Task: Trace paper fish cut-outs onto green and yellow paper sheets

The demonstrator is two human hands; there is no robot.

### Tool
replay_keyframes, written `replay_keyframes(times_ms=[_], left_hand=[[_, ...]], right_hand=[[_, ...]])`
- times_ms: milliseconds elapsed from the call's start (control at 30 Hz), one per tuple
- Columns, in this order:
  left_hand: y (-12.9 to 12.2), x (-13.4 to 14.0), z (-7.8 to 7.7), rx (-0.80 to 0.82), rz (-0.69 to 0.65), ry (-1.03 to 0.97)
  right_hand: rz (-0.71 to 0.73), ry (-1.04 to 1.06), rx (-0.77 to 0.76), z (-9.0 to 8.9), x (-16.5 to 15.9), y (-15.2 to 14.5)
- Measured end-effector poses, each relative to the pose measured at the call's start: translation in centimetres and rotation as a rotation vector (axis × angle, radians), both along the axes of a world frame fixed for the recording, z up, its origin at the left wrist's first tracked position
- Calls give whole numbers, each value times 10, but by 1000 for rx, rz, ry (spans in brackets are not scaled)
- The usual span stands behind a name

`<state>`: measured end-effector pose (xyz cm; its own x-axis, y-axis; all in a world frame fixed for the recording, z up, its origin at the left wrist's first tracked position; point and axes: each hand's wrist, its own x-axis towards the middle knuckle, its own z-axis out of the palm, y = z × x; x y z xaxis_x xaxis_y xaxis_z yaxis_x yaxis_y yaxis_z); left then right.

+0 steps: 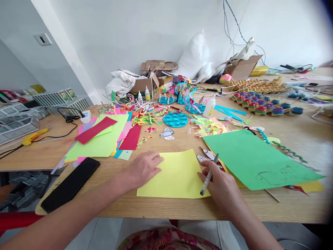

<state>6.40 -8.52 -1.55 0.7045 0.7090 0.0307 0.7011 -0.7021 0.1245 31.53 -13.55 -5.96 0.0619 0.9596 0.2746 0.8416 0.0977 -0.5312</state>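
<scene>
A sheet of yellow paper (174, 175) lies flat on the wooden table in front of me. My left hand (143, 169) rests at its left edge, fingers stretched loosely over the paper and holding nothing. At the right edge, my right hand (220, 180) is closed around a grey marker pen (208, 178), whose dark end points down towards the sheet. Fish-shaped paper cutouts (208, 153) lie just beyond that hand, partly hidden by it. To the right is a large green sheet (255, 156) with a faint drawing near its lower corner.
A black phone (71, 184) and a stack of coloured paper (99, 133) lie on the left. Behind are more fish cutouts (167, 133), paper scraps (208, 125), a glue bottle (209, 107) and a blue disc (175, 119). A yellow glue gun (33, 137) lies far left.
</scene>
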Motion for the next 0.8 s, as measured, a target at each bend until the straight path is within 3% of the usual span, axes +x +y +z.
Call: replay_keyframes(times_ms=[100, 267, 367, 467, 567, 700, 800], left_hand=[[-21, 2, -9, -58, -141, 53], [-29, 1, -21, -190, -125, 113], [-27, 1, -23, -201, -113, 98], [-27, 3, -23, -198, -107, 89], [-29, 5, -24, -204, -97, 103], [-25, 2, -20, -177, -103, 69], [-3, -1, -8, -87, -23, 16]], right_hand=[[1, -49, -37, -2, -1, 4], [5, -237, -53, -1, 3, 12], [13, -345, 57, -1, 3, 12], [172, -310, 212, 0, -7, 7], [361, -256, 186, 0, -21, 0], [394, -265, 72, 0, -31, -6], [377, -214, 71, -3, -29, -8]])
